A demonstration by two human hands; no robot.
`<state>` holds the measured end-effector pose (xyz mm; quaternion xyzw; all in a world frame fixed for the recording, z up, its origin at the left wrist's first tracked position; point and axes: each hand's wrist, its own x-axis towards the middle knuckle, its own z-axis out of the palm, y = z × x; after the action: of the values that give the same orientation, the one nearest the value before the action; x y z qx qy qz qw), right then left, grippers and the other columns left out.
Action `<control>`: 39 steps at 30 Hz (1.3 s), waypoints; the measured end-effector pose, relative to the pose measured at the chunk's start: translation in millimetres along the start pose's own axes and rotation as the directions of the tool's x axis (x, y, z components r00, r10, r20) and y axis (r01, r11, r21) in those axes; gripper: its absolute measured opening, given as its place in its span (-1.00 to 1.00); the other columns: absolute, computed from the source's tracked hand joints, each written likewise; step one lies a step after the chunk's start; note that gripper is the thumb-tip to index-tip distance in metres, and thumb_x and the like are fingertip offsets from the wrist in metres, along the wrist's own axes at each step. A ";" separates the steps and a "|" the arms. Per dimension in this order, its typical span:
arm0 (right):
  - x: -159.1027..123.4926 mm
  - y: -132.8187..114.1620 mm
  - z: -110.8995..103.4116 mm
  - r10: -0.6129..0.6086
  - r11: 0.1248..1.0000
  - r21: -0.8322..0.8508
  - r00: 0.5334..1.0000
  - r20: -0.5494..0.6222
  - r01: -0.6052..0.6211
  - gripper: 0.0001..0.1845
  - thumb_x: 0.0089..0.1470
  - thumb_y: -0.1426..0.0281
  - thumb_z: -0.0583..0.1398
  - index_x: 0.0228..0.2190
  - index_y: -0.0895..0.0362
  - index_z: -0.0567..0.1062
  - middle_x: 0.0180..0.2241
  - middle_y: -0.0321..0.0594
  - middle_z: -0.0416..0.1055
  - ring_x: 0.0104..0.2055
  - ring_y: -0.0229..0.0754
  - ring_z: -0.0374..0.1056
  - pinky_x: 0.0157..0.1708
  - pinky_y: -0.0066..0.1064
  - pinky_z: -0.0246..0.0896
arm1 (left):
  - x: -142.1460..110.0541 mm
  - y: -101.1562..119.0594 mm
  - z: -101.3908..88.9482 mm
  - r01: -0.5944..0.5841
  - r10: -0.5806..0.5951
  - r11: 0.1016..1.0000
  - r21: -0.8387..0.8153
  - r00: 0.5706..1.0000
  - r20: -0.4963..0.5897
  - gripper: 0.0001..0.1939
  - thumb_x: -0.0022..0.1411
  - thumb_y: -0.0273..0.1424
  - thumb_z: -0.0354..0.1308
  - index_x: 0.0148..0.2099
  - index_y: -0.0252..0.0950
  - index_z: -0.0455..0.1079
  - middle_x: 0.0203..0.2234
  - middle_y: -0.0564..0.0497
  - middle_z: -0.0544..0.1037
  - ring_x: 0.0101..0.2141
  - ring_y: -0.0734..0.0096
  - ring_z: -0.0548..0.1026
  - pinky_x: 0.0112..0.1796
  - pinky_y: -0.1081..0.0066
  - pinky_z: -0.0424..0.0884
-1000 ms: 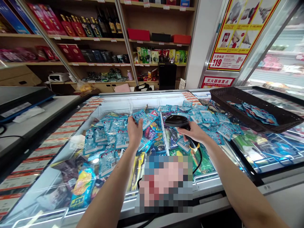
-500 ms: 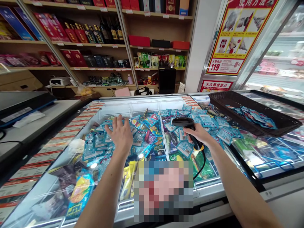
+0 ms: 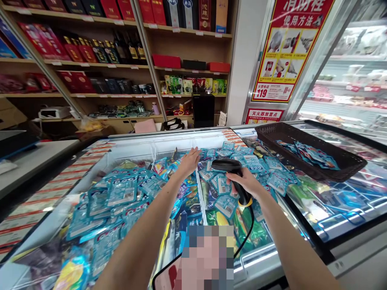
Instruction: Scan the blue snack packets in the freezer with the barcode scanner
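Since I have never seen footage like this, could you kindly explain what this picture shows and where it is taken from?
There is no machine here. These are a person's own bare arms, seen from a camera worn on their head and looking forward and down. The right hand grips a black handheld barcode scanner with a cable. The left hand is open, stretched out over a shop freezer full of blue packets. A dark woven basket holding more packets sits at the right. The pixelated patch at the bottom hides whatever lies there.
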<state>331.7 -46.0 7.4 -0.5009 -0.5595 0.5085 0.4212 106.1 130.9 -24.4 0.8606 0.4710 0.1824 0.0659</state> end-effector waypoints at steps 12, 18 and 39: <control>1.5 -4.9 4.4 0.036 0.999 0.010 0.999 0.003 -0.036 -0.64 -0.03 0.09 0.22 -0.48 0.17 0.43 -0.60 -0.22 0.41 -0.65 -0.26 0.33 -0.63 -0.44 0.25 | 11.2 12.0 -9.0 -0.052 0.027 0.973 0.226 0.993 0.115 -0.56 0.30 -0.17 -0.14 0.17 -0.07 0.25 0.09 -0.07 0.38 0.06 0.04 0.32 0.05 -0.03 0.15; -4.0 -7.0 9.0 0.018 1.000 -0.001 0.999 0.033 -0.018 -0.63 -0.04 0.08 0.22 -0.45 0.17 0.42 -0.49 -0.18 0.47 -0.64 -0.27 0.33 -0.61 -0.42 0.27 | -37.4 28.7 -28.1 -0.008 -0.021 0.959 0.284 0.995 0.100 -0.64 0.27 -0.23 -0.07 0.01 -0.20 0.39 -0.08 -0.17 0.45 -0.03 0.03 0.38 -0.09 0.14 0.30; -6.5 -1.4 19.5 0.012 0.987 -0.162 0.990 0.142 0.011 -0.68 0.01 0.13 0.20 -0.44 0.15 0.44 -0.39 -0.16 0.49 -0.61 -0.27 0.36 -0.59 -0.40 0.31 | -133.3 29.6 -28.6 0.307 -0.316 0.948 -0.089 0.942 -0.114 -0.41 0.13 -0.07 0.11 0.08 -0.34 0.21 -0.11 -0.24 0.41 -0.08 0.00 0.38 -0.16 0.17 0.29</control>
<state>313.2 -55.2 6.6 -0.4962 -0.6276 0.4958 0.3378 53.3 1.8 -23.1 0.7590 0.5977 0.2404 0.0938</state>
